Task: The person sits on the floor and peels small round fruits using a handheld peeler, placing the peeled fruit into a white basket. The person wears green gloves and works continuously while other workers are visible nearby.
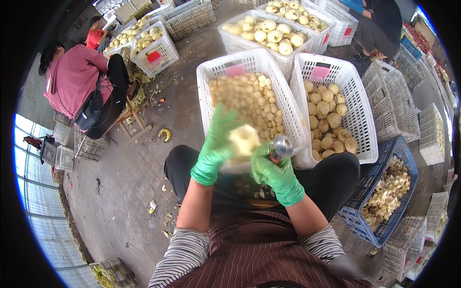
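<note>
My left hand [216, 144], in a green glove, is blurred with its fingers spread. Against its thumb side is a pale yellow peeled fruit [245, 140] with a hollow in its top; whether the hand grips it is unclear. My right hand [272, 169], also green-gloved, is closed around a hand tool [283, 145] with a shiny rounded metal end and a partly hidden reddish-brown handle. Both hands are over the near edge of a white plastic crate [252, 59] holding many small round pale pieces [264, 104], partly blurred.
Right of it stands another white crate [363, 108] of round tan fruits [326, 108]. A blue crate [385, 234] holds peelings [389, 190]. Beyond is a crate of pale fruits [273, 34]. A person in pink [75, 79] sits left; another person [378, 28] is at upper right.
</note>
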{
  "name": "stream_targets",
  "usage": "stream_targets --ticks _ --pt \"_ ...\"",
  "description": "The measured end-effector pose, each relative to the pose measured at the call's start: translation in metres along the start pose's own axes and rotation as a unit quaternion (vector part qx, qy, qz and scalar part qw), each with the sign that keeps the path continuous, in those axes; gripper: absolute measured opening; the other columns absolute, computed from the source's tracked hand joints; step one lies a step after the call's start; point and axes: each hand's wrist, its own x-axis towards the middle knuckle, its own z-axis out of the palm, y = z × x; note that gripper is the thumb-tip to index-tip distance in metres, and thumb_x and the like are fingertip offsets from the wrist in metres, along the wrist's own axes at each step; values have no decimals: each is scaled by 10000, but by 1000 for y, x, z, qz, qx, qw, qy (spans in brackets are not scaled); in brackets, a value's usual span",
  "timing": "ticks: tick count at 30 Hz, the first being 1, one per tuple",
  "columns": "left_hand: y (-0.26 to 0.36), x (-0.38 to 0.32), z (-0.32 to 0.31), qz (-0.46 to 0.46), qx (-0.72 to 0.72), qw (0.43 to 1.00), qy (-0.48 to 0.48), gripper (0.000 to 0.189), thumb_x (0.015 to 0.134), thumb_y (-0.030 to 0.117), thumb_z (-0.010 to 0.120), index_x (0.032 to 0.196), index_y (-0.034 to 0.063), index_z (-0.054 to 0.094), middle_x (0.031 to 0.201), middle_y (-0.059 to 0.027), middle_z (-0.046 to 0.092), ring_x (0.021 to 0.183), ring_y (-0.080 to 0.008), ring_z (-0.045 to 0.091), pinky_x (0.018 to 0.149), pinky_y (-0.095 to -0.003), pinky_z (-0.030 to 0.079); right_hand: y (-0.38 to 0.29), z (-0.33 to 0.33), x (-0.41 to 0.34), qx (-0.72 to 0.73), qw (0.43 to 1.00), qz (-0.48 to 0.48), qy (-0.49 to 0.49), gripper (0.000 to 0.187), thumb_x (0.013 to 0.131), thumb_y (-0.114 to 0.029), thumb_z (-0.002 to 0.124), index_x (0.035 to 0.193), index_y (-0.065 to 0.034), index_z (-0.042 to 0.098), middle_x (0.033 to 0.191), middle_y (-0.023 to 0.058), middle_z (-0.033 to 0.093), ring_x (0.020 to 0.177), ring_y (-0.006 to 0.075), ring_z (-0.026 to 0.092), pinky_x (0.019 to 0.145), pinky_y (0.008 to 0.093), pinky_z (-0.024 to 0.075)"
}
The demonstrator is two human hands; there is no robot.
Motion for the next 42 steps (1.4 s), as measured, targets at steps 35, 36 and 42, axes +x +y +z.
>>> stream_targets --ticks 35,36,42 --pt "-14 8 54 -30 -32 962 270 463 998 349 515 1359 60 515 1134 -77 605 987 -191 620 814 -319 545 -18 1 -22 -365 912 166 91 295 903 -244 701 1041 -2 601 821 136 707 668 170 655 572 321 496" --pt "-16 10 64 -33 -51 976 210 489 1001 359 521 1400 83 463 1193 -80 573 1001 -188 613 835 -332 551 -24 -1 -31 -290 938 162 98 296 909 -245 698 1055 1 621 773 62 687 598 117 596 538 273 469" --pt "-46 22 144 -42 30 991 -123 759 958 425 573 1541 77 235 1433 -142 460 1261 -253 505 1036 -386 438 -70 -61 -158 97 966 96 219 175 903 -119 646 1048 -27 612 590 2 505 406 94 451 341 239 357"
